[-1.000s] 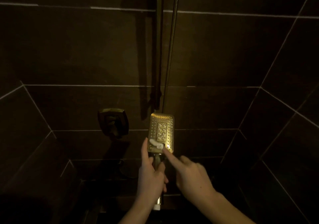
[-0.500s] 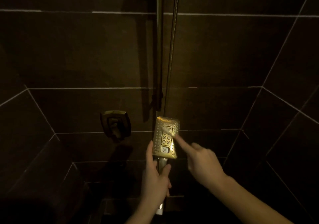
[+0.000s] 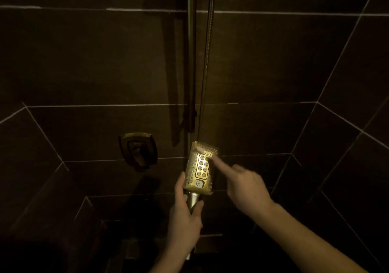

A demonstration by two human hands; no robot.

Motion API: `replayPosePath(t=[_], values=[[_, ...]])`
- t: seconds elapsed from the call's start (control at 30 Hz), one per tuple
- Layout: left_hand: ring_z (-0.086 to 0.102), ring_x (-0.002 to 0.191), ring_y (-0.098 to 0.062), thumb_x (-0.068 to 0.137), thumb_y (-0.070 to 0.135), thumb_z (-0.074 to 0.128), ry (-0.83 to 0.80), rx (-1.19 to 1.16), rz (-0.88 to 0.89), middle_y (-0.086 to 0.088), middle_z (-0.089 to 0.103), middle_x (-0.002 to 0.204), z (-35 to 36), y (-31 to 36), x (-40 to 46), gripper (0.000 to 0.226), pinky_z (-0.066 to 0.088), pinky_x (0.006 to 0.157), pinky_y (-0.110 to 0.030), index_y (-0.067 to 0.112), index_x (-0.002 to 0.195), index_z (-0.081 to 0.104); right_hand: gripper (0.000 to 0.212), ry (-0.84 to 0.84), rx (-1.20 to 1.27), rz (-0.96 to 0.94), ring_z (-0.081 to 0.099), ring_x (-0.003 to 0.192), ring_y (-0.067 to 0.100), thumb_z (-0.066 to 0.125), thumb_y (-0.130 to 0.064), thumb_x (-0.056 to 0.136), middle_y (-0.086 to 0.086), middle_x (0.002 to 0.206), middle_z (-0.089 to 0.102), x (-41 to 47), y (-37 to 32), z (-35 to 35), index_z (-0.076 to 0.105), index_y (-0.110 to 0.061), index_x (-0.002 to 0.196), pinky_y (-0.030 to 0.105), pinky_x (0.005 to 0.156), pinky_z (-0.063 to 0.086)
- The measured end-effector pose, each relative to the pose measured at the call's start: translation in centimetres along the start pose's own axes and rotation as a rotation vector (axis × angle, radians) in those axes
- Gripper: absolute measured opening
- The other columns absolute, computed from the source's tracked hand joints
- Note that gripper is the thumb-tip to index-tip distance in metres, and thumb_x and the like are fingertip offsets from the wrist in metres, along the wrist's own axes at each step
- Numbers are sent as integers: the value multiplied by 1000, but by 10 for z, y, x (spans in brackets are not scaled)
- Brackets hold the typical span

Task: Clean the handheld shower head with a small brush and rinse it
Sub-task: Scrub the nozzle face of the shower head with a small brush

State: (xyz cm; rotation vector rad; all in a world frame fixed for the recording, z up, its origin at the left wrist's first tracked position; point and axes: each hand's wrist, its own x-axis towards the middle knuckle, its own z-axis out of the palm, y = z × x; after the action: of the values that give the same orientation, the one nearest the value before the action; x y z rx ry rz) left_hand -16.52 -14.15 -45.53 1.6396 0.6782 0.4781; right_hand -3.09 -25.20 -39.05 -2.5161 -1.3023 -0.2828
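Observation:
The rectangular gold handheld shower head [image 3: 192, 168] faces me at centre, its nozzle face tilted slightly right. My left hand [image 3: 185, 220] is shut around its handle just below the head, thumb resting on the left edge. My right hand [image 3: 244, 186] holds nothing; its index finger is stretched out and its tip touches the upper right part of the nozzle face. A white smear [image 3: 200, 148] lies across the top of the face. No brush is in view.
A metal hose [image 3: 207, 62] and a vertical slide rail [image 3: 191, 51] run up the dark tiled wall behind the head. A gold valve handle [image 3: 137, 149] is mounted on the wall to the left. The lower part of the stall is very dark.
My right index finger slid from the bottom of the nozzle face up to its upper right. The white smear moved from the bottom to the top. My left hand kept its grip.

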Motion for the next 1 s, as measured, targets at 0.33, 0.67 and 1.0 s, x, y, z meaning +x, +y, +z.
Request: replayPosePath(t=[0.33, 0.67, 1.0], values=[[65, 119, -26, 96, 12, 67, 56, 70, 72, 10, 53, 147, 1, -3, -4, 106, 60, 91, -52, 89, 127, 1, 79, 10, 84, 47, 48, 62, 3, 48, -20, 99, -8, 88, 52, -7, 1, -2, -5, -51, 148, 16, 57, 40], [64, 55, -20, 98, 9, 64, -151, -88, -49, 4, 70, 121, 14, -4, 0, 90, 52, 48, -33, 66, 148, 15, 89, 40, 102, 172, 54, 64, 6, 52, -16, 95, -7, 86, 55, -38, 16, 6, -9, -58, 145, 21, 59, 49], [62, 51, -20, 99, 5, 62, -161, -121, -42, -4, 67, 129, 30, -11, -4, 89, 49, 45, -30, 59, 152, 15, 80, -47, 40, 207, 56, 66, 6, 46, -19, 98, -6, 95, 57, -65, 27, 2, -8, -54, 146, 21, 61, 51]])
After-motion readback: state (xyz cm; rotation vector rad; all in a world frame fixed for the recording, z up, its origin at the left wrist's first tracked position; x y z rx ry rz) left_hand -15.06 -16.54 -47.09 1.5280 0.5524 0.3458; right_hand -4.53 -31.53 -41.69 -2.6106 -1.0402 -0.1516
